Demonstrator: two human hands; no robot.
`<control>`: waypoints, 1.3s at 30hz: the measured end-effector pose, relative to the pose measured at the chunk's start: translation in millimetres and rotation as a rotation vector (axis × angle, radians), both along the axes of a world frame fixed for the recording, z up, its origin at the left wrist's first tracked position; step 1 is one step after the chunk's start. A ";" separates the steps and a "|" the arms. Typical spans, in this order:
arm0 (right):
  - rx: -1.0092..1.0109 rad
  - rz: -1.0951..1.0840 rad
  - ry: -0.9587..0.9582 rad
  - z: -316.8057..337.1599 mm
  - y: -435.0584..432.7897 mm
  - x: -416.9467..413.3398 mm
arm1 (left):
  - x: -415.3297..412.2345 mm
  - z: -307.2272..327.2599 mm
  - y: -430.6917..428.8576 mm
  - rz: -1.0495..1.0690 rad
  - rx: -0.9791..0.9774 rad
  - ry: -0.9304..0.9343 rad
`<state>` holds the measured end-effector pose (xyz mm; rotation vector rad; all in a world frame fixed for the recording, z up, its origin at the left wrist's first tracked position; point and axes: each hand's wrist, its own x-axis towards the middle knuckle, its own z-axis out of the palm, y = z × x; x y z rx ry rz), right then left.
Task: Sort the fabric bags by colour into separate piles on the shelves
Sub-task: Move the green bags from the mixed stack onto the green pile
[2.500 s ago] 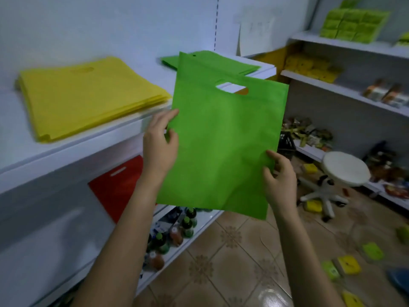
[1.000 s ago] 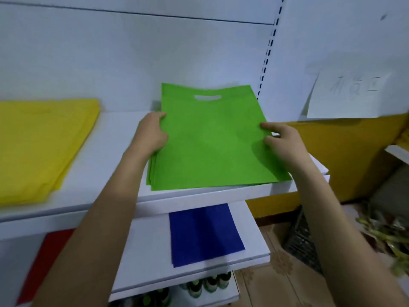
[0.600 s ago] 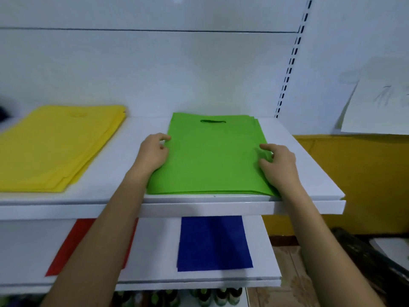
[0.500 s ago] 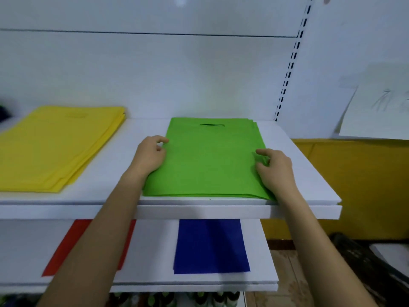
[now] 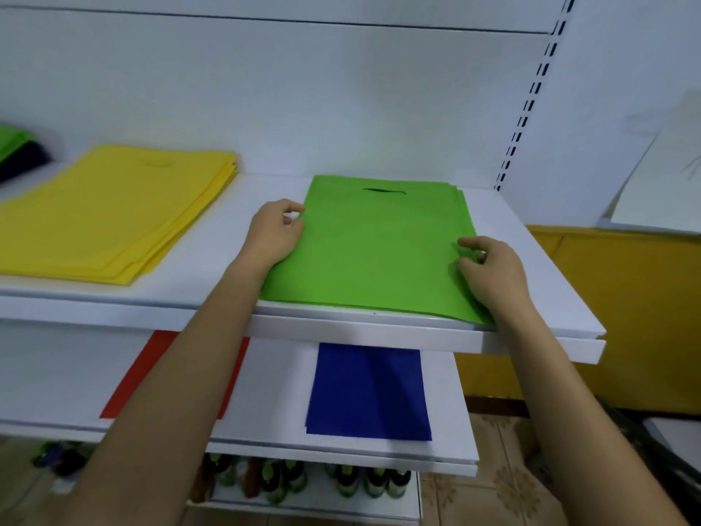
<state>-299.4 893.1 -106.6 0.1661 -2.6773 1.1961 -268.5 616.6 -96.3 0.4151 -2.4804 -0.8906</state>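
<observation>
Head view: the flat green non-woven fabric bag w/ cut-out handle slot, held mid-air 2.5 s ago, now lies on the green stack on the white upper shelf, slot at 12 o'clock. So it's sorted; prob. only squaring left. Your left grip pinches its 9 o'clock edge, right grip its 3 o'clock edge. Layers fan slightly at 1 o'clock. The yellow fabric-bag pile sits well apart at 9.

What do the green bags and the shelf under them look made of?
The green bags: likely non-woven fabric, matte; thin flat sheets, punched handle slot, no sheen. The shelf: smooth white, perhaps painted metal or laminate; thin straight front lip, cannot tell which.
</observation>
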 end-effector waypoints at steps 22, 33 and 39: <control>-0.296 0.786 0.059 -11.6 -202.5 265.9 | 355.0 -36.8 -114.1 0.248 0.152 0.308; -0.133 1.091 -0.025 -40.7 -343.2 374.5 | 502.0 -62.2 -210.5 0.576 0.182 0.253; -0.094 1.212 -0.023 -56.7 -432.5 400.2 | 526.4 -63.3 -286.9 0.662 0.131 0.183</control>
